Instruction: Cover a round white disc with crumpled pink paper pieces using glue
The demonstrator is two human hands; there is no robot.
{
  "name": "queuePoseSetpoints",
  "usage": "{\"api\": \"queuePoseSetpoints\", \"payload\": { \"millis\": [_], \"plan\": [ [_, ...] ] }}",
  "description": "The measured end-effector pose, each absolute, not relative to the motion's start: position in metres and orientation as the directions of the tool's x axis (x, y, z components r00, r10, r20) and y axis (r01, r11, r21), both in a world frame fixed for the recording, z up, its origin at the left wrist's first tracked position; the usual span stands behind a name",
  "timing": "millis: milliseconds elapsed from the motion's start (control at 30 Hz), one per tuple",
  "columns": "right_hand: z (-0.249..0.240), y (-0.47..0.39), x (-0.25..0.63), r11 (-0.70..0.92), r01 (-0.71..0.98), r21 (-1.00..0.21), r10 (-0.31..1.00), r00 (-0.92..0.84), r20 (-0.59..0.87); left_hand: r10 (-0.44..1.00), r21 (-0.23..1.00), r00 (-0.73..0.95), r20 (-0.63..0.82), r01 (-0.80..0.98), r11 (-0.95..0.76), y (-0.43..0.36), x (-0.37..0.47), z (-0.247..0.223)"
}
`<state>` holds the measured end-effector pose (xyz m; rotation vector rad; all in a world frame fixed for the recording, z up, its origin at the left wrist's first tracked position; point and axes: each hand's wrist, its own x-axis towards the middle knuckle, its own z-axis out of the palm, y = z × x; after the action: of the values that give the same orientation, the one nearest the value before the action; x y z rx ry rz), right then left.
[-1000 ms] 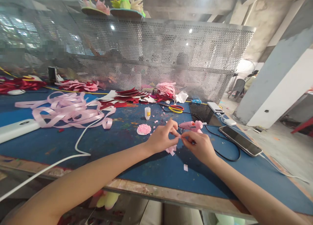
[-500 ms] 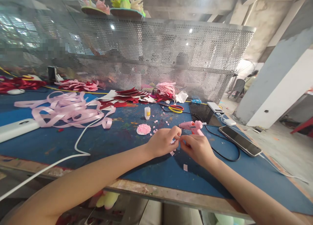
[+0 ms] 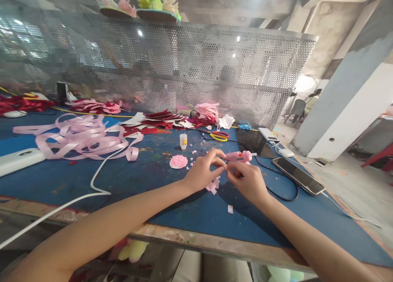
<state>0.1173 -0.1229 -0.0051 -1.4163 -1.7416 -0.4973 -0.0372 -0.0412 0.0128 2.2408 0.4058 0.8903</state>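
My left hand (image 3: 205,171) and my right hand (image 3: 248,179) meet fingertip to fingertip low over the blue table. Both are closed in a pinch, and whatever sits between the fingertips is too small to make out. Small pale pink ribbon pieces (image 3: 213,185) lie below my left hand, with a single loose piece (image 3: 230,209) nearer the table edge. Just behind my hands rests a pink glue gun (image 3: 238,156), partly hidden by my right hand. Left of my hands is a round pad covered in pink bits (image 3: 178,161); a small bottle with a yellow label (image 3: 183,141) stands behind it.
Pink ribbon (image 3: 81,138) lies in loops at the left, beside a white cable (image 3: 100,163). Scissors (image 3: 219,137) and red fabric strips (image 3: 162,119) are farther back, before a perforated metal screen (image 3: 196,77). A phone (image 3: 297,175) and black cord (image 3: 290,199) lie right.
My left fingers have lifted slightly and extended a little, uncovering more pink pieces beneath. My right hand keeps its pinch. The whole view has shifted slightly.
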Motion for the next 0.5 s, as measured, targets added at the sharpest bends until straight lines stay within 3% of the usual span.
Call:
{"api": "queuePoseSetpoints", "payload": {
  "millis": [67,167,333,500],
  "plan": [
    [-0.004,-0.122,0.119,0.263,0.928,-0.264,0.630,0.042,0.776,0.557,0.809,0.718,0.418,-0.014,-0.588,-0.039,-0.035,0.013],
    [-0.004,-0.122,0.120,0.229,0.929,-0.292,0.642,0.081,0.763,0.572,0.873,0.739,0.356,-0.044,-0.486,-0.036,-0.033,0.011],
    [-0.005,-0.123,0.120,0.140,0.919,-0.370,0.681,0.181,0.710,0.565,0.874,0.749,0.347,-0.040,-0.483,-0.032,-0.033,0.010],
    [-0.002,-0.124,0.123,0.148,0.925,-0.351,0.683,0.161,0.713,0.600,0.841,0.714,0.360,0.029,-0.540,-0.017,-0.035,0.014]
  ]
}}
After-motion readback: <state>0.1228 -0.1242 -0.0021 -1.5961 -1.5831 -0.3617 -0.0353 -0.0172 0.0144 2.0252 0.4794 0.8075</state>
